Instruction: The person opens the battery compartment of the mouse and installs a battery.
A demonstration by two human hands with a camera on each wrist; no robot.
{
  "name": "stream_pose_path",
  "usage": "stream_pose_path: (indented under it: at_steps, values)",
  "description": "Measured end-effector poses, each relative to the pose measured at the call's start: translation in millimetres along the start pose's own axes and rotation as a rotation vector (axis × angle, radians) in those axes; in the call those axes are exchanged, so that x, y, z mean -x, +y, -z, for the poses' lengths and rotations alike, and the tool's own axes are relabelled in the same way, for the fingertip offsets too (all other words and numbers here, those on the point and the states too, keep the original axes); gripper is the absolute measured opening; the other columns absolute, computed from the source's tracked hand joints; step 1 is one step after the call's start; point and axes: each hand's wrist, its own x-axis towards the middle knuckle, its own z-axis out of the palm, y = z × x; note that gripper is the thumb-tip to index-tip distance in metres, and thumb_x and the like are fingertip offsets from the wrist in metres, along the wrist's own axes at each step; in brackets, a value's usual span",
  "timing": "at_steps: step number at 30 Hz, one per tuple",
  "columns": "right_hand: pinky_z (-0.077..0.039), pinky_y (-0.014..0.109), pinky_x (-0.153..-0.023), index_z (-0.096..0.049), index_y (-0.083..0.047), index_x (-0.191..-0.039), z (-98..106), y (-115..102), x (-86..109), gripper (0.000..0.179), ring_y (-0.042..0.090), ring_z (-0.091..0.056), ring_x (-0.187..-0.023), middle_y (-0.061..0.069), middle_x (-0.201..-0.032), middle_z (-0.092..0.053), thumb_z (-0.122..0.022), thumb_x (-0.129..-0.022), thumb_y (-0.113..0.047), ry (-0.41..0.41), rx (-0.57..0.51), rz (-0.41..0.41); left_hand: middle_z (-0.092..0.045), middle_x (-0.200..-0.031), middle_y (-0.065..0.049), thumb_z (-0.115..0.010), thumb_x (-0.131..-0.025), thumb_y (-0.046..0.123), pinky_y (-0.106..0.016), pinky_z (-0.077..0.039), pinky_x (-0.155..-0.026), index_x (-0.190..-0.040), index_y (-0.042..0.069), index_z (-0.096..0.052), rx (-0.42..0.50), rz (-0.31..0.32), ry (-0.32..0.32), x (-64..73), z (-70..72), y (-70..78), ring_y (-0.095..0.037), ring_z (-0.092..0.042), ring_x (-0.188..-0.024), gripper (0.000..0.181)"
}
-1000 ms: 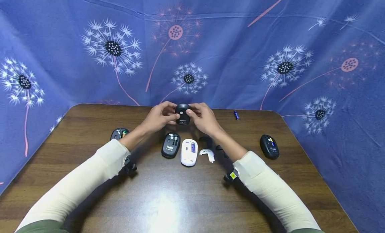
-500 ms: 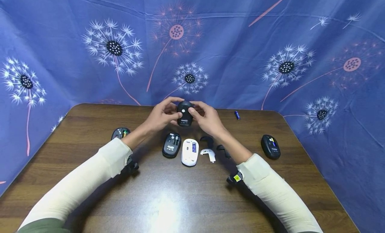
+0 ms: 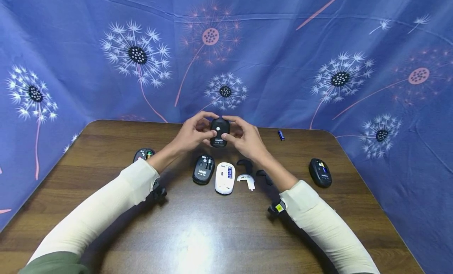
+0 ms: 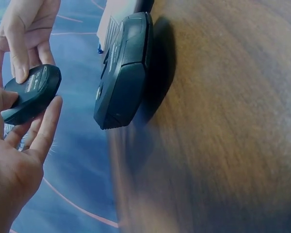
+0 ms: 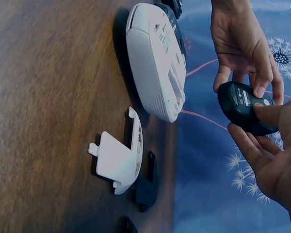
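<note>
A black computer mouse (image 3: 220, 133) is held up above the far edge of the table, its underside with a white round sticker and printed label facing me. My left hand (image 3: 194, 131) grips its left side, thumb on the underside. On the opposite side, my right hand (image 3: 246, 139) grips it too, thumb also pressed on the underside. The left wrist view shows both hands around the mouse (image 4: 35, 92), fingers beneath it. In the right wrist view the same mouse (image 5: 242, 108) sits between the two thumbs and the fingers.
On the wooden table (image 3: 226, 242) lie a black mouse (image 3: 203, 169) and a white mouse (image 3: 225, 178), both underside up. Beside them are a white battery cover (image 3: 246, 181) and black covers (image 3: 245, 165). Another black mouse (image 3: 320, 172), a blue battery (image 3: 281, 135) and a partly hidden mouse (image 3: 144, 154) lie farther out.
Both hands have lifted the mouse slightly and turned its underside more toward me. My right thumb has slid lower on it. The things on the table have stayed put.
</note>
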Motion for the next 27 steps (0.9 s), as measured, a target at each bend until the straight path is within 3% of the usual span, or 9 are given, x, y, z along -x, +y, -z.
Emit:
stream_pose_path:
  at_steps: [2, 5, 12, 16, 23, 27]
  values:
    - [-0.063, 0.027, -0.074, -0.07, -0.017, -0.153, -1.4, -1.3, -0.1, 0.057, 0.032, -0.084, -0.099, 0.019, -0.128, -0.082, -0.087, -0.099, -0.01, 0.036, 0.012, -0.005, -0.068, -0.108, -0.015, -0.079, -0.099, -0.005, -0.057, -0.074, -0.076, -0.15, 0.008, -0.065, 0.008, 0.006, 0.003, 0.1, -0.6, -0.5, -0.02, -0.076, -0.088, 0.054]
    - [-0.069, 0.031, -0.08, -0.074, -0.018, -0.149, -3.1, -2.8, -0.5, 0.054, 0.033, -0.084, -0.098, 0.018, -0.125, -0.084, -0.088, -0.097, -0.011, 0.077, 0.024, -0.018, -0.069, -0.105, -0.014, -0.079, -0.098, -0.008, -0.06, -0.074, -0.077, -0.15, 0.006, -0.064, 0.033, 0.009, 0.002, -0.1, -1.2, -1.3, -0.018, -0.075, -0.084, 0.055]
    - [-0.072, 0.049, -0.097, -0.073, -0.017, -0.149, -4.9, -2.9, -1.1, 0.05, 0.036, -0.082, -0.114, 0.018, -0.135, -0.079, -0.085, -0.101, -0.012, 0.081, 0.033, -0.014, -0.069, -0.102, -0.012, -0.079, -0.097, -0.009, -0.044, -0.074, -0.069, -0.149, 0.003, -0.064, 0.034, -0.004, 0.012, -1.0, -0.7, -1.6, -0.017, -0.072, -0.08, 0.055]
    - [-0.07, 0.048, -0.102, -0.074, -0.011, -0.147, -5.7, -2.5, -2.0, 0.046, 0.034, -0.075, -0.124, 0.019, -0.14, -0.069, -0.084, -0.102, -0.01, 0.121, 0.04, 0.031, -0.069, -0.102, -0.011, -0.08, -0.096, -0.008, -0.041, -0.073, -0.067, -0.148, 0.003, -0.065, 0.014, -0.006, 0.015, -1.8, -0.8, -1.7, -0.018, -0.07, -0.08, 0.055]
    - [-0.069, 0.043, -0.093, -0.078, -0.009, -0.139, -5.1, -3.1, -1.5, 0.035, 0.029, -0.075, -0.112, 0.014, -0.119, -0.073, -0.082, -0.104, -0.012, 0.199, 0.058, 0.08, -0.069, -0.103, -0.011, -0.081, -0.097, -0.005, -0.037, -0.072, -0.067, -0.149, 0.004, -0.064, -0.016, -0.012, 0.017, -1.7, -0.9, -2.0, -0.016, -0.071, -0.082, 0.056]
    - [-0.067, 0.038, -0.091, -0.079, -0.01, -0.136, -3.3, -4.7, -1.2, 0.031, 0.027, -0.076, -0.108, 0.013, -0.111, -0.077, -0.081, -0.105, -0.011, 0.227, 0.04, 0.081, -0.069, -0.103, -0.012, -0.081, -0.096, -0.005, -0.041, -0.073, -0.068, -0.149, 0.004, -0.065, -0.02, -0.003, 0.016, -2.2, 0.0, -3.3, -0.016, -0.071, -0.082, 0.056]
